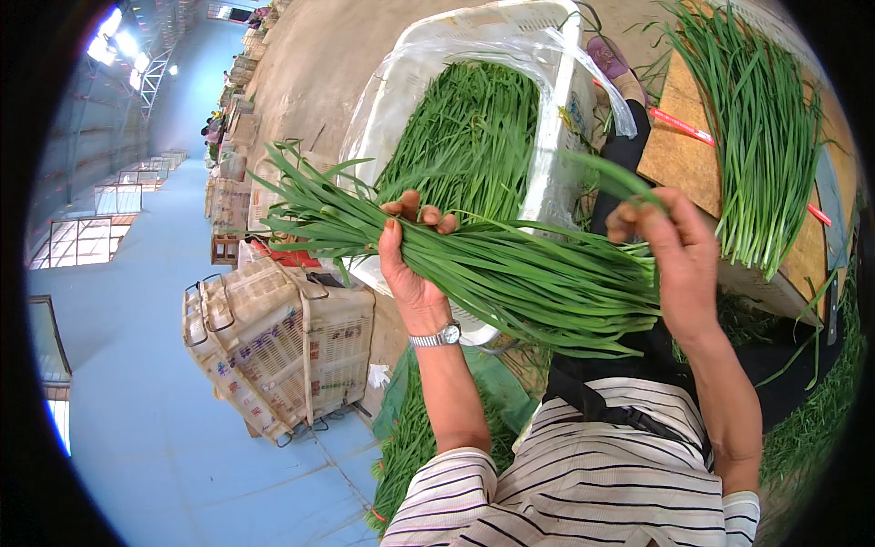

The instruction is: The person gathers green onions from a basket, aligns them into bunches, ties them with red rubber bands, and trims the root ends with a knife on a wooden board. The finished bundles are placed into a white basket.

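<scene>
A thick bunch of Chinese chives [540, 280] lies across my left hand [417, 260], which wraps around its leafy half. My right hand [673, 253] is at the pale stem end, its thumb and fingers pinching a few loose chive leaves [612, 171] that are blurred. Just beyond the bunch stands a white plastic crate [557, 116], lined with clear plastic film [472, 48] and filled with more chives [472, 130]. To the right, another pile of chives [759, 143] rests on a wooden board [677, 150], over red printed tie strips [683, 126].
A knife [832, 219] lies at the board's right edge. Stacked white crates [287, 342] stand by the blue wall [137, 355]. Tied chive bundles [403, 465] sit on green cloth [502, 390] at my left side. Loose trimmings [813, 424] cover the floor on the right.
</scene>
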### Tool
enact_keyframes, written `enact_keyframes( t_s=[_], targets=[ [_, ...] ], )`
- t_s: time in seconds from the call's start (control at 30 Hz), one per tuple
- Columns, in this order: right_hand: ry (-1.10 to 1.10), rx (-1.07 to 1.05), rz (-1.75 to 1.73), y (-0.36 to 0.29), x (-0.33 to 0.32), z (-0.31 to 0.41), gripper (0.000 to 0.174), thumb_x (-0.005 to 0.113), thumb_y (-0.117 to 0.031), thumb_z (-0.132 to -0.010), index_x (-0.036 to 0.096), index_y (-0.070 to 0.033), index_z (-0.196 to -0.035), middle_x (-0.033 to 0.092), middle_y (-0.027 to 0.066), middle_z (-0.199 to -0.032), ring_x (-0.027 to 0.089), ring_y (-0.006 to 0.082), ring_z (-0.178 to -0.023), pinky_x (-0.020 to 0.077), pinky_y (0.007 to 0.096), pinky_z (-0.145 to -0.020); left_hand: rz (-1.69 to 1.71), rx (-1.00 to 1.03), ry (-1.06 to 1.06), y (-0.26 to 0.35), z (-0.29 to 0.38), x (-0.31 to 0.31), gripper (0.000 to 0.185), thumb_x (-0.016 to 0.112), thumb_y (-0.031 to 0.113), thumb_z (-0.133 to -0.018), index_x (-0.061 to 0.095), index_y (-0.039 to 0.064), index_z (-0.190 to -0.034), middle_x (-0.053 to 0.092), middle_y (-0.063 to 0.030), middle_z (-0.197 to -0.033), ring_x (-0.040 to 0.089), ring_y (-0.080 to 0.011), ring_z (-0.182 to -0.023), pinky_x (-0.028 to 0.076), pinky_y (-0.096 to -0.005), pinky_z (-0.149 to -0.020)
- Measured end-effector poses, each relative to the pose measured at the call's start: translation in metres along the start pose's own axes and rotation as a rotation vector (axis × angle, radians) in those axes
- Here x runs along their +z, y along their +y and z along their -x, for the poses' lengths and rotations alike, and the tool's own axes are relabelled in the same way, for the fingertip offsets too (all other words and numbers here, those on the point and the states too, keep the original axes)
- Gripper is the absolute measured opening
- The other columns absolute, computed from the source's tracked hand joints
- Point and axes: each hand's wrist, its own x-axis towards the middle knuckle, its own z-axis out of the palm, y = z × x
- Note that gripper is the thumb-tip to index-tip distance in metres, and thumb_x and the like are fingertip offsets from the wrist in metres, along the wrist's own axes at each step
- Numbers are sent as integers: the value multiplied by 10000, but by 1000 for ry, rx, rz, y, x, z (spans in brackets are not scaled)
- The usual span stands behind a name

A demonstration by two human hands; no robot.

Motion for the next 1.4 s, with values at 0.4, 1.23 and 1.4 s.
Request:
enact_keyframes(
  t_s=[0.4,1.23,1.4],
  targets=[
    [450,-159,102,-83,-223,178,365,517,-265,-975,517,-23,-1247,512,-15,-794,324,44,-561,327,207,-537,200,-100,84,0,-7,-59,183,533,177,-959,510,120,-786,447,51,-664,451,-87,-647,392,-295,-725],
    [207,-141,-435,-48,-111,56,223,462,-114,-988,566,17,-1135,470,-20,-682,323,45,-465,327,217,-441,253,-151,111,-2,-13,-71,167,552,142,-938,493,113,-784,488,40,-684,491,-103,-670,375,-286,-710],
    [512,-294,161,-97,-244,147,284,495,-204,-992,563,0,-1178,516,-26,-801,344,5,-539,255,169,-472,251,-173,244,-2,-10,-92,238,547,175,-945,464,129,-727,494,39,-676,496,-100,-674,392,-303,-738]
  ],
)
